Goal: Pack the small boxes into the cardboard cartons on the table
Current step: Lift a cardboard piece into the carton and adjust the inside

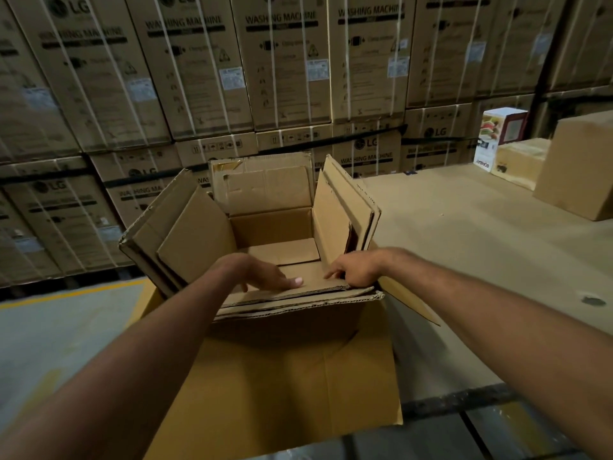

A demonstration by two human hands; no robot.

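One open corrugated carton [272, 227] sits on the table [464, 234], its four ragged flaps spread. The left hand [265, 273] presses flat on the carton's near flap [298, 293]. The right hand [355, 270] curls at that flap's corner; whether it grips is unclear. Far right beyond the carton stand two small boxes: a glossy white box [497, 141] and a plain brown box [520, 161].

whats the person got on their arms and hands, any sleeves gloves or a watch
Nothing worn shows. The left forearm and right forearm are bare as far as the frame reaches, with no sleeve edge in view. The left hand and right hand have no gloves, and no watch, band or ring is visible.
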